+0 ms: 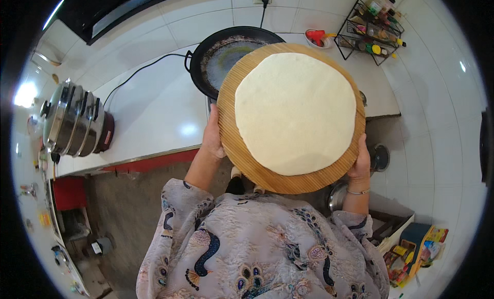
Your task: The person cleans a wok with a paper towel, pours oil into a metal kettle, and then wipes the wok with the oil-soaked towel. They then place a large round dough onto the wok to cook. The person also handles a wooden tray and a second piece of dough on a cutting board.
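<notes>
A round wooden board point(232, 145) with a ribbed surface is held up between my two hands. On it lies a large, flat, pale round of rolled dough point(296, 114). My left hand point(212, 135) grips the board's left edge, and my right hand point(360, 162) grips the lower right edge, with a bracelet on that wrist. Both sets of fingers go partly out of sight beneath the board. Just beyond, a black two-handled pan point(218, 62) with an oily-looking inside stands on the counter, its right part covered by the board.
A stacked steel steamer point(74, 119) stands on the white counter point(149, 101) at left, with a black cord nearby. At back right are a bowl point(319, 38) holding a red item and a wire rack point(368, 31) of bottles. A box of packets point(411, 252) sits at lower right.
</notes>
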Tool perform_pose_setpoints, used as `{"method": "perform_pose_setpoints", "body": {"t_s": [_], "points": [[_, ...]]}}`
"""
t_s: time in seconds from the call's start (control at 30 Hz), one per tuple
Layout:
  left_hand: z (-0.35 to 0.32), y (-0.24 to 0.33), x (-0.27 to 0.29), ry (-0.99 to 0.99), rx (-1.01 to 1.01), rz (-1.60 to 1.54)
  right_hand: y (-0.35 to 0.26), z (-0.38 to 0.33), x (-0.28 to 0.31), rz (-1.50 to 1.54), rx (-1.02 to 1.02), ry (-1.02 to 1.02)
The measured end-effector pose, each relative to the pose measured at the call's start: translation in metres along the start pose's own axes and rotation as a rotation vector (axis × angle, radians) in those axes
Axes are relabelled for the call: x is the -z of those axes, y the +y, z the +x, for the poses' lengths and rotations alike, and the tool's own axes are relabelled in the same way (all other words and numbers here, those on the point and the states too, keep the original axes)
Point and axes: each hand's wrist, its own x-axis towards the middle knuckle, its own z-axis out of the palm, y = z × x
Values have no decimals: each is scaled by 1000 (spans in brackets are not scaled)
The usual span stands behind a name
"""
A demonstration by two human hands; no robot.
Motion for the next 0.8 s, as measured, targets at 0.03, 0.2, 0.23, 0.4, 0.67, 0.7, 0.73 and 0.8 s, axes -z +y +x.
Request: {"method": "perform_pose_setpoints", "body": {"t_s": [0.03, 0.2, 0.23, 0.4, 0.67, 0.7, 0.73, 0.8], "points": [[3, -1, 0, -8, -6, 5, -2, -5, 1, 14, -4, -20], [20, 16, -1, -242, 77, -48, -4, -10, -24, -32, 67, -22], [18, 22, -7, -196, 103, -75, -4, -6, -24, -22, 24, -40], [31, 29, 10, -67, 92, 57, 40, -15, -12, 146, 1, 152], [60, 64, 11, -113, 99, 12, 40, -1, -17, 38, 21, 95], [67, 66, 11, -143, 135, 37, 42, -3, -13, 53, 26, 97], [72, 70, 9, -172, 171, 61, 44, -7, -6, 68, 31, 98], [79, 70, 16, -210, 249, 63, 40, -20, -8, 79, 22, 129]]}}
